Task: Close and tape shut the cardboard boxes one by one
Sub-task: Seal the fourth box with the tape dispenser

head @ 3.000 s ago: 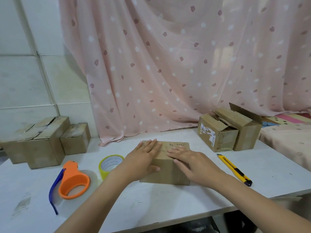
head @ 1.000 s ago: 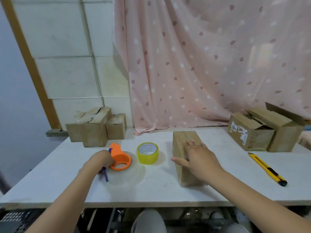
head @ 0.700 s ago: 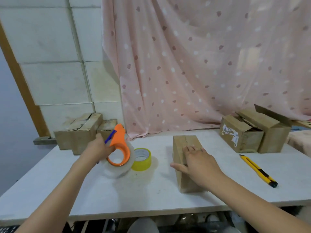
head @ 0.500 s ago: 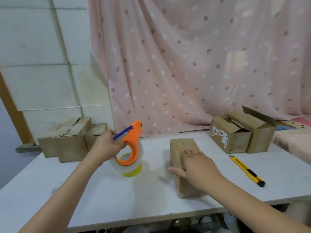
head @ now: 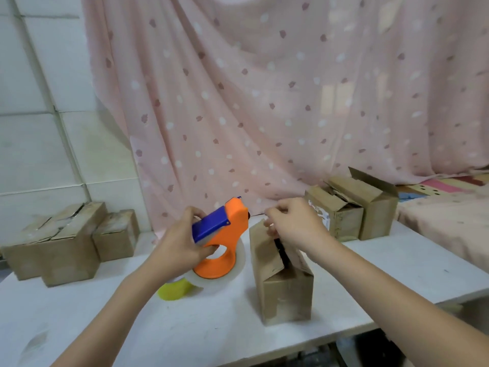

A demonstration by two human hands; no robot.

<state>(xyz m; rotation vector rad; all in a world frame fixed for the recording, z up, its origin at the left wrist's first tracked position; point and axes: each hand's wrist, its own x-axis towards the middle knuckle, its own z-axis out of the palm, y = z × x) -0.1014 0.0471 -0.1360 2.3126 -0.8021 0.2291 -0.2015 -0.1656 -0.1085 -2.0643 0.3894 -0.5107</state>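
Head view. A white table (head: 217, 324) stands before a pink curtain (head: 264, 102) printed with pale dots and darker leaf shapes, with a tiled wall (head: 39, 141) at left. The left hand (head: 182, 243) grips an orange tape dispenser (head: 225, 247) with a blue blade guard, its fingers curled round the frame and through the central opening; a roll of clear tape (head: 230, 276) is mounted on it and held above the table. A yellow tape roll (head: 173, 290) lies on the table, partly hidden beneath the dispenser. Just right of the dispenser, at table centre, stands the cardboard box (head: 283, 282) being worked on; its top flaps are not flat, and a dark gap shows along the seam. The right hand (head: 293, 223) is above the box's far top edge, fingers bent with thumb and fingertips drawn together as if pinching; what they pinch cannot be told. Two open boxes (head: 352, 210) sit at the right rear, flaps raised; the nearer bears a white label whose print is too small to read. Closed boxes (head: 66, 242) are grouped at the left rear beside the wall. Patterned fabric (head: 449, 205) lies off the table's right end. No brand name or legible writing can be made out
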